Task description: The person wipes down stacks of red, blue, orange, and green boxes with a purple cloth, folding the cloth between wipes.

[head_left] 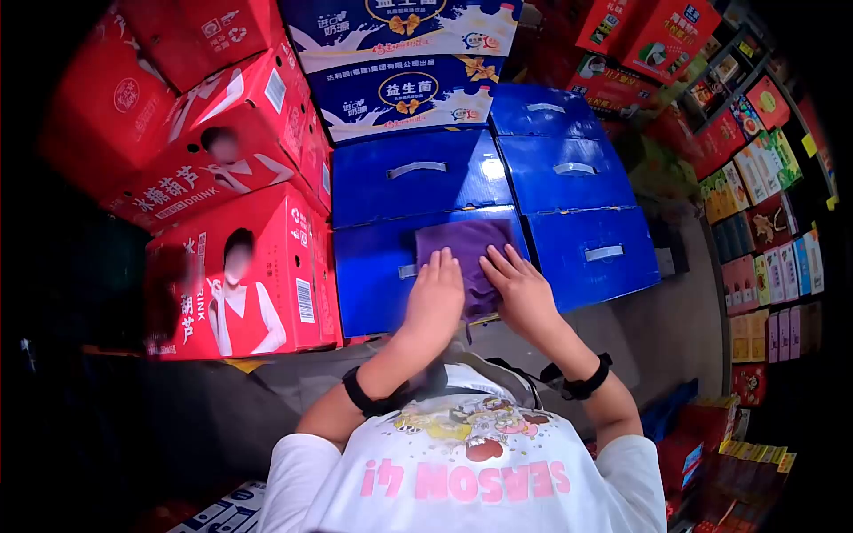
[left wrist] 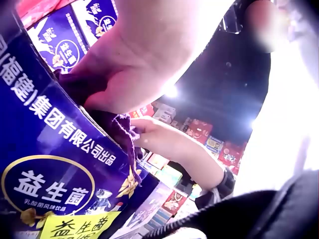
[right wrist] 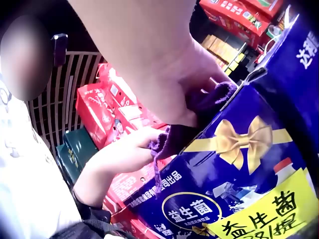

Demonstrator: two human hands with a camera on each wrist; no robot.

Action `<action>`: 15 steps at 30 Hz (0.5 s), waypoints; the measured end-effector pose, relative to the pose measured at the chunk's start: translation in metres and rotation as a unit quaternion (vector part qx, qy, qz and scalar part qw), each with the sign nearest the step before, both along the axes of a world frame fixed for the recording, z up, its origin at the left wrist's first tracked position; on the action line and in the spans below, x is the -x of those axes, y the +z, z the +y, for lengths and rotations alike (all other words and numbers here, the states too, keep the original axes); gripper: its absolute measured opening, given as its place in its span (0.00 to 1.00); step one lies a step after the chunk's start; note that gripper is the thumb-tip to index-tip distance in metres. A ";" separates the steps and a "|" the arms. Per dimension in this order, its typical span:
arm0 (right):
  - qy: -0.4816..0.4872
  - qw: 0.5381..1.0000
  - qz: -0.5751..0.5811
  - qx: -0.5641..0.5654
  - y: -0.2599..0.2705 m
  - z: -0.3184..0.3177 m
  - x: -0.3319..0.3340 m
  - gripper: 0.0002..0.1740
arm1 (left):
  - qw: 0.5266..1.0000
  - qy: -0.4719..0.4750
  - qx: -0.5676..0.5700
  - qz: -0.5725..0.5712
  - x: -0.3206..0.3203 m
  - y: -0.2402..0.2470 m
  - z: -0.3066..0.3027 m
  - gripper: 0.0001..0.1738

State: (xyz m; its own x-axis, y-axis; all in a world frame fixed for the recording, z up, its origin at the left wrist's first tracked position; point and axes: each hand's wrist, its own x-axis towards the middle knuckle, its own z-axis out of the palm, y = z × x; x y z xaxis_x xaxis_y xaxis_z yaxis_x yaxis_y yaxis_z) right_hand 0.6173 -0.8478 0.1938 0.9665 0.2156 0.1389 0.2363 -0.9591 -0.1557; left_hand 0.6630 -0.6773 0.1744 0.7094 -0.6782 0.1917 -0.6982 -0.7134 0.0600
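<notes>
A purple cloth (head_left: 462,236) lies on the top of the nearest blue carton (head_left: 366,280), partly over its white handle. My left hand (head_left: 435,293) rests on the cloth's left part with fingers straight and pointing forward. On its right side my right hand (head_left: 522,289) presses the cloth, fingers stretched and slightly spread. One fringed edge of the cloth (left wrist: 130,144) hangs over the carton's front edge in the left wrist view. The right wrist view shows the same cloth (right wrist: 174,142) bunched beneath both hands.
More blue cartons (head_left: 569,191) with white handles adjoin on the right and behind. Red drink cartons (head_left: 240,275) are stacked at the left. A yellow handwritten price label (right wrist: 264,211) sits on the carton's front. Shelves of packaged goods (head_left: 773,258) line the right side.
</notes>
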 end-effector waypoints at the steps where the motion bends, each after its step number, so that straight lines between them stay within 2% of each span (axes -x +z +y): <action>1: -0.014 1.000 0.008 0.000 0.004 -0.004 0.004 0.35 | 1.000 -0.013 0.002 -0.001 0.000 0.000 -0.004 0.25; 5: 0.017 1.000 0.004 0.002 0.002 -0.009 0.003 0.37 | 0.998 0.000 0.045 0.044 0.001 -0.002 0.000 0.25; 9: 0.081 0.996 -0.010 -0.023 0.005 0.016 -0.009 0.36 | 0.991 0.036 0.093 0.084 0.002 0.014 0.030 0.24; 12: 0.134 0.990 0.015 -0.034 0.002 0.046 -0.022 0.42 | 0.990 0.096 0.085 0.052 0.004 0.010 0.065 0.24; 13: 0.156 0.987 0.009 -0.035 0.003 0.059 -0.027 0.42 | 0.988 0.112 0.093 0.046 0.007 0.008 0.076 0.25; 15: 0.181 0.982 -0.031 -0.037 -0.008 0.079 -0.035 0.38 | 0.989 0.130 0.061 0.018 0.014 0.008 0.091 0.22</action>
State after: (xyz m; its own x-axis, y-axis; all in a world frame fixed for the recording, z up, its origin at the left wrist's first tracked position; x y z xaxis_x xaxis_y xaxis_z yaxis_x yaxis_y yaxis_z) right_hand 0.6518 -0.7685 0.1861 0.8181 0.5300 0.2232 0.5703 -0.7978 -0.1958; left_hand 0.6494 -0.5865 0.1829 0.8648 -0.4452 0.2324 -0.4879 -0.8543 0.1792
